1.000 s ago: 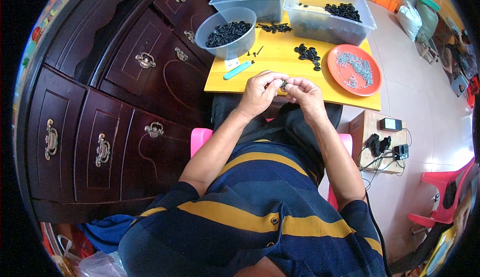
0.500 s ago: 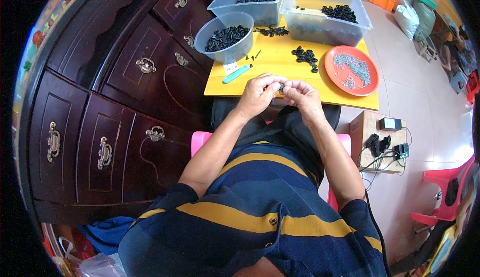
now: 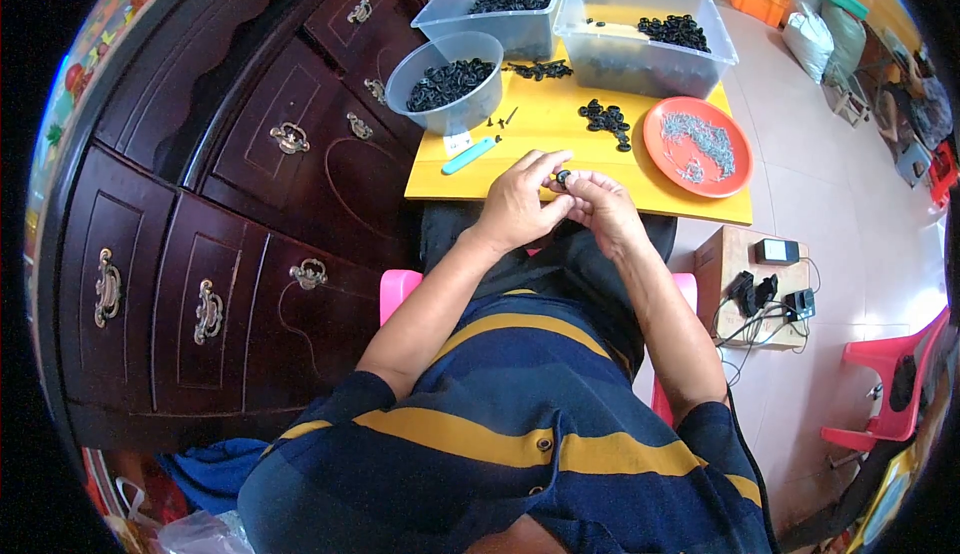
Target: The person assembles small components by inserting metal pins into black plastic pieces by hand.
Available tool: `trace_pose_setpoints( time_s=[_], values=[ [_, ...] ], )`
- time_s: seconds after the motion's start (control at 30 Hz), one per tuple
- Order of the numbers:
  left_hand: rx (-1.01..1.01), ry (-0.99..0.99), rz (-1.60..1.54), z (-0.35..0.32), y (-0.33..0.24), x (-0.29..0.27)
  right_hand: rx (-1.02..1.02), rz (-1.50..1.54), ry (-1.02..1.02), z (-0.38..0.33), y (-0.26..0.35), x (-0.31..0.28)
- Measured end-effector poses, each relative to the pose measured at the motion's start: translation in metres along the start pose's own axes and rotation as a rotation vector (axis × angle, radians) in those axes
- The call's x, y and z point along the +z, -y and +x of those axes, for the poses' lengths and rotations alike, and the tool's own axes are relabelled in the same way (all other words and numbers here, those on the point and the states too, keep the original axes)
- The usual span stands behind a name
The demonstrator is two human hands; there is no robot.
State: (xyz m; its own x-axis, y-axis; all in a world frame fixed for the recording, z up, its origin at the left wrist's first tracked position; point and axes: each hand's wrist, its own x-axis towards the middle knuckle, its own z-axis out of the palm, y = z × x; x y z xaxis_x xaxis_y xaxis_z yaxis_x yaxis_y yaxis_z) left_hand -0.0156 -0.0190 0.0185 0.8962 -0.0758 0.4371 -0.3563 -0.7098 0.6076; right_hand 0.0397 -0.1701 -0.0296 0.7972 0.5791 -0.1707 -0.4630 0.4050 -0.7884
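Observation:
Both hands meet over the near edge of the yellow table (image 3: 460, 186). Between the thumb and fingers of my right hand (image 3: 608, 216) is a small, round black plastic piece (image 3: 563, 177). My left hand (image 3: 515, 204) is right beside it, index finger and thumb spread apart around the piece; its other fingers are partly hidden. Beyond the hands lies a loose pile of similar black pieces (image 3: 607, 122). A red plate (image 3: 700, 187) with many small silvery metal parts (image 3: 702, 142) stands to their right.
Two clear bins (image 3: 640, 69) and a round tub (image 3: 440, 119) hold black parts at the back. A turquoise-handled tool (image 3: 468, 157) and several small dark pieces (image 3: 540, 70) lie on the table. Dark drawers (image 3: 290, 174) flank the left; a wooden box (image 3: 745, 299) with cables stands right.
The left thumb and index finger have spread apart from their pinch. The black piece now shows more plainly in my right fingers. The view has shifted slightly.

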Motion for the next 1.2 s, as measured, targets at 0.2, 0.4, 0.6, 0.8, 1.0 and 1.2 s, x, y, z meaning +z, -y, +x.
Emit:
trace_pose_setpoints(
  time_s=[0.2, 0.4, 0.6, 0.8, 1.0, 1.2],
  values=[
    [0.127, -0.101, 0.227, 0.001, 0.006, 0.011, -0.037, 0.02, 0.005, 0.008, -0.008, -0.01],
    [0.103, -0.088, 0.158, 0.001, 0.003, 0.01, -0.042, 0.083, 0.019, 0.008, -0.012, -0.013],
    [0.087, -0.073, 0.123, 0.001, 0.007, 0.012, -0.049, 0.063, -0.032, 0.009, -0.012, -0.012],
    [0.079, -0.092, 0.081, 0.003, 0.005, 0.015, -0.099, 0.083, -0.056, 0.006, -0.008, -0.005],
    [0.05, -0.154, 0.076, 0.004, 0.004, 0.018, -0.138, 0.086, -0.1, 0.007, -0.009, -0.003],
    [0.03, -0.155, 0.086, 0.005, 0.002, 0.019, -0.154, 0.076, -0.138, 0.005, -0.008, 0.001]
  ],
)
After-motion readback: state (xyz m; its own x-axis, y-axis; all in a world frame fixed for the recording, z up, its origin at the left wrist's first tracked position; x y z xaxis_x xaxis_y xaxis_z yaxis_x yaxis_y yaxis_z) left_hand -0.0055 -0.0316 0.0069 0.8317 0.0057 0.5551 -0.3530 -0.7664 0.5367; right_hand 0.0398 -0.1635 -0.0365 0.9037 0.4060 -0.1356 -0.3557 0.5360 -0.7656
